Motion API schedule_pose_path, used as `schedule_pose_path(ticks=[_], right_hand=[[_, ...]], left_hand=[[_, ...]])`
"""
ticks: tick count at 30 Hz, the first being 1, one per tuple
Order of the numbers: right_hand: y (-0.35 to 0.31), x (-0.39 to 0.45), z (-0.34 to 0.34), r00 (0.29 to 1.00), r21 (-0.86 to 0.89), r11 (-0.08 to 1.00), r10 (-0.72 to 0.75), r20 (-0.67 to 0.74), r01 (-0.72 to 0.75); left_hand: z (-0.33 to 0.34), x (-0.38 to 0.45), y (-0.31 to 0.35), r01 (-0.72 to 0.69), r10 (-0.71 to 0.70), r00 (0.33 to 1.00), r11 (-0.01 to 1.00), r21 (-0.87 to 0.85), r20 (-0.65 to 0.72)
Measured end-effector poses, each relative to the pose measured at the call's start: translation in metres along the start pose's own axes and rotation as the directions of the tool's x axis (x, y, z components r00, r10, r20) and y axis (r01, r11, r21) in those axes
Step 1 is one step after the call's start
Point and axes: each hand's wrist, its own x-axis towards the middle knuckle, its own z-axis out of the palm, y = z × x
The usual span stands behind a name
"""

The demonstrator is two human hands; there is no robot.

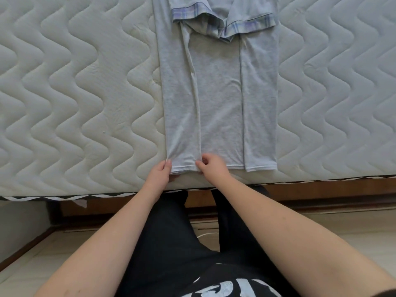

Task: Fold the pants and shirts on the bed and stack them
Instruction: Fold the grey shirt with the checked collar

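On the left I see bare quilted mattress [75, 93], nothing lying on it in this stretch. Moving right, my left hand [159, 171] sits at the near-left corner of the grey shirt [218, 93], fingers curled, thumb and fingertips pinching the hem at the outer fold. Just beside it, my right hand [211, 165] pinches the same hem where the inner edge of the left folded panel ends, fingers likewise curled on cloth. Both hands therefore hold the near end of the left panel only.

The shirt lies in the middle of the bed, lengthwise from near edge to far, both side panels already turned in over the centre, plaid-trimmed sleeves [225, 24] crossed at the far end. The right panel looks flat and square; the left one runs slightly crooked, its inner edge slanting.

Judgement: the step in hand is squaring the left panel before the lengthwise fold. To do it well I would draw the hem taut between both pinches, align it with the hem beneath, and lay the inner edge parallel to the right one. Then smooth the panel away from me before lifting.

To the far right, more bare mattress. No pants or stack are in view.
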Motion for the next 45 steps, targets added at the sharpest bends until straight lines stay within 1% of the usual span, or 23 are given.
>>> schedule_pose_path(ticks=[2,3,5,8,11,13,15,17,19,21,23,25,26,27,28,31,32,33,36,37,41,43,45], right_hand=[[0.003,0.003,-0.002,0.999,-0.106,0.993,0.040,-0.029,-0.043],[0.005,0.004,-0.002,0.998,-0.101,0.993,0.057,-0.015,-0.058],[0.004,0.003,0.000,0.999,0.000,0.999,0.035,0.037,-0.035],[-0.003,-0.001,0.006,0.997,0.194,0.979,-0.074,0.013,0.070],[-0.010,-0.002,0.011,0.995,0.251,0.964,-0.095,-0.009,0.094],[-0.015,-0.003,0.013,0.999,0.408,0.912,-0.021,-0.044,0.037],[-0.021,0.000,0.015,0.997,0.565,0.825,0.051,-0.060,-0.008],[-0.027,0.005,0.015,0.995,0.603,0.797,0.087,-0.056,-0.036],[-0.033,0.008,0.013,0.992,0.634,0.766,0.130,0.006,-0.104],[-0.036,0.007,0.010,0.984,0.713,0.678,0.117,0.137,-0.180],[-0.037,0.004,0.004,0.974,0.768,0.605,0.063,0.217,-0.210],[-0.038,0.000,0.000,0.968,0.801,0.557,0.022,0.250,-0.219],[-0.038,-0.003,-0.001,0.965,0.812,0.538,0.009,0.263,-0.227],[-0.038,-0.005,-0.003,0.961,0.818,0.526,-0.001,0.275,-0.234],[-0.038,-0.007,-0.004,0.958,0.820,0.519,-0.011,0.287,-0.240],[-0.036,-0.008,-0.006,0.956,0.814,0.534,-0.036,0.293,-0.229],[-0.035,-0.009,-0.006,0.961,0.805,0.555,-0.032,0.275,-0.212],[-0.033,-0.008,-0.005,0.972,0.779,0.601,-0.015,0.235,-0.179],[-0.025,-0.005,-0.004,0.999,0.574,0.818,0.029,0.019,-0.035],[-0.023,-0.004,-0.004,0.999,0.503,0.865,0.025,-0.041,-0.001],[-0.021,-0.003,-0.001,0.987,0.341,0.939,0.027,-0.158,0.029],[-0.019,-0.002,0.001,0.984,0.244,0.969,0.014,-0.178,0.030],[-0.015,-0.001,0.002,0.982,0.192,0.981,0.043,-0.185,-0.007]], left_hand=[[-0.003,0.004,0.003,-0.047,0.058,0.993,0.993,0.110,-0.102],[-0.004,0.006,0.007,-0.070,0.092,0.982,0.988,0.135,-0.168],[-0.004,0.010,0.020,-0.123,0.131,0.957,0.991,0.048,-0.258],[-0.001,0.025,0.045,-0.154,0.106,0.942,0.980,-0.128,-0.320],[-0.006,0.045,0.063,-0.111,0.057,0.958,0.977,-0.184,-0.280],[-0.009,0.055,0.067,-0.068,0.049,0.968,0.995,-0.072,-0.244],[-0.012,0.057,0.067,-0.052,0.060,0.973,0.998,0.039,-0.223],[-0.013,0.053,0.066,-0.071,0.080,0.974,0.996,0.047,-0.212],[-0.014,0.044,0.063,-0.128,0.138,0.963,0.990,0.061,-0.229],[-0.014,0.029,0.054,-0.195,0.203,0.957,0.979,0.058,-0.209],[-0.012,0.010,0.034,-0.283,0.287,0.955,0.957,0.063,-0.073],[-0.006,-0.009,0.010,-0.343,0.330,0.939,0.916,0.209,0.095],[-0.002,-0.016,0.000,-0.367,0.340,0.930,0.882,0.296,0.140],[0.004,-0.021,-0.007,-0.383,0.359,0.924,0.855,0.350,0.133],[0.010,-0.024,-0.010,-0.381,0.381,0.922,0.849,0.367,0.074],[0.025,-0.025,0.001,-0.298,0.379,0.895,0.901,0.314,-0.237],[0.027,-0.024,0.006,-0.264,0.365,0.881,0.908,0.327,-0.303],[0.027,-0.023,0.009,-0.236,0.359,0.874,0.903,0.359,-0.327],[0.024,-0.025,0.010,-0.228,0.394,0.877,0.845,0.483,-0.275],[0.021,-0.027,0.008,-0.234,0.411,0.874,0.823,0.519,-0.258],[0.011,-0.036,-0.006,-0.212,0.432,0.869,0.765,0.608,-0.240],[0.009,-0.040,-0.013,-0.216,0.460,0.860,0.720,0.659,-0.221],[0.010,-0.040,-0.015,-0.198,0.461,0.864,0.683,0.703,-0.205]])
